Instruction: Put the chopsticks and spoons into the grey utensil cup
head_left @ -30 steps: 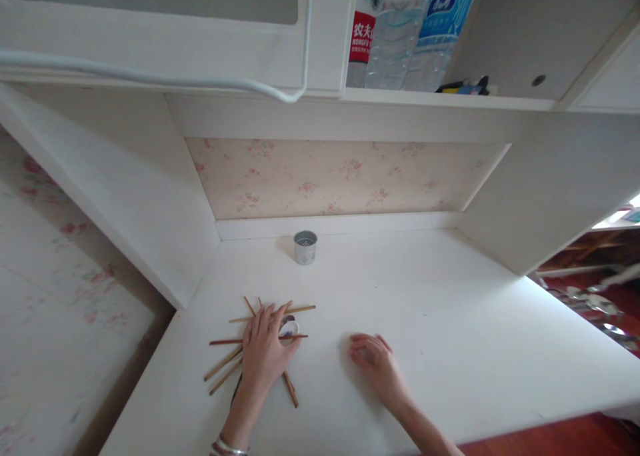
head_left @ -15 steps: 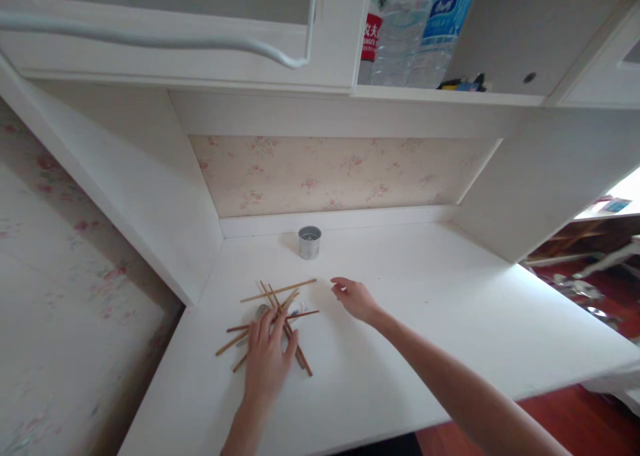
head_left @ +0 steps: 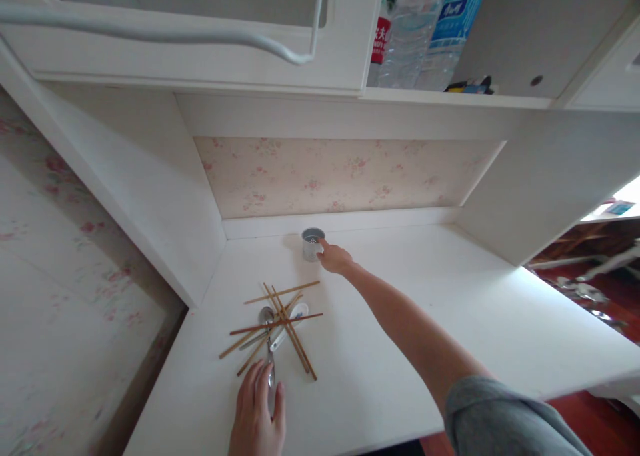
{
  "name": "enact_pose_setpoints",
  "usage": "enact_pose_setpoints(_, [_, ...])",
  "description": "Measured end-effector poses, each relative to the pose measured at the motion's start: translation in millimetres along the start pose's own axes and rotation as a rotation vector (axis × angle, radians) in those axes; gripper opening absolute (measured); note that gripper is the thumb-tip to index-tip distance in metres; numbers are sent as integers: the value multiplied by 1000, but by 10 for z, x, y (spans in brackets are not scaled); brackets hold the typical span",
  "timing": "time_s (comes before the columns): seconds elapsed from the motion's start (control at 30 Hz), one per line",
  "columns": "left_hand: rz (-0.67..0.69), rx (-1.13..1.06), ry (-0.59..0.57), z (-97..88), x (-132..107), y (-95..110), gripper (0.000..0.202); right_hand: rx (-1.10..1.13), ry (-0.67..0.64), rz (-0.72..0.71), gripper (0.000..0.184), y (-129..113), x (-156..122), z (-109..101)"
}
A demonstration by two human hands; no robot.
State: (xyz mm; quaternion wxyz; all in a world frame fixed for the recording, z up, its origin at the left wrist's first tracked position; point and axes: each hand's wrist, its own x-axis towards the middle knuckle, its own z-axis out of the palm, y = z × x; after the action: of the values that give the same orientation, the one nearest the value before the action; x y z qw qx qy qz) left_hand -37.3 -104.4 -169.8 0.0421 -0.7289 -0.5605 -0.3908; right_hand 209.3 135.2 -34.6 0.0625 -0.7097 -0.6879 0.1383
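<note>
Beneath a white cabinet (head_left: 210, 69) whose top runs out of view, we face a broad white table (head_left: 400, 336), its near edge cut off at lower left. Taking the crossed chopsticks (head_left: 284, 321) as our clock's centre, with twelve straight ahead, we see our right sleeve (head_left: 505, 409) at four o'clock, the shoulder end out of sight. Toward one o'clock, up on the shelf, clear bottles (head_left: 425, 36) lose their tops to the frame edge.

Between six and seven sits our left hand (head_left: 260, 416), wrist out of view, its fingers loosely curled and thumb apart, gripping nothing that we can make out. At one o'clock our right hand (head_left: 334, 256) meets the right side of a perforated metal cup (head_left: 309, 251) with partly bent fingers; they cover part of its wall, and we cannot tell whether the grip has closed. The cup stands upright on the table.

Among the chopsticks, a white spoon (head_left: 300, 311) shows its bowl near two o'clock and a metal spoon (head_left: 266, 315) near ten, both partly covered. Another spoon (head_left: 271, 378) lies toward six, by our left fingertips; whether they touch it is unclear.
</note>
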Motion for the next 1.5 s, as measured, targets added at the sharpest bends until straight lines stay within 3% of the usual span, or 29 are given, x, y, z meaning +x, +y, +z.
enact_pose_setpoints(0.2, [33, 43, -14, 24, -46, -37, 32, 47, 168, -57, 26, 184, -167, -45])
enact_pose_setpoints(0.4, [80, 127, -34, 46, -35, -36, 31, 183, 325, -95, 24, 541, -665, -98])
enact_pose_setpoints(0.6, [101, 214, -68, 35, -8, 3, 30, 376, 388, -128, 30, 916, -1217, 84])
enact_pose_setpoints(0.73, [55, 236, -121, -4, -4, 73, 30, 367, 362, -163, 29, 1052, -1442, 236])
enact_pose_setpoints(1.0, [-48, 256, -196, -95, 41, 246, 29, 361, 308, -229, 29, 1072, -1593, 383])
enact_pose_setpoints(1.3, [-127, 154, -145, -126, 80, 284, 26, 446, 259, -223, 37, 1095, -1603, 344])
enact_pose_setpoints(1.4, [-154, 65, -102, -143, 185, 342, 21, 552, 308, -161, 40, 1097, -1642, 335])
enact_pose_setpoints(1.5, [-112, 25, -140, -151, 398, 415, 18, 725, 412, -68, 41, 1168, -1728, 398])
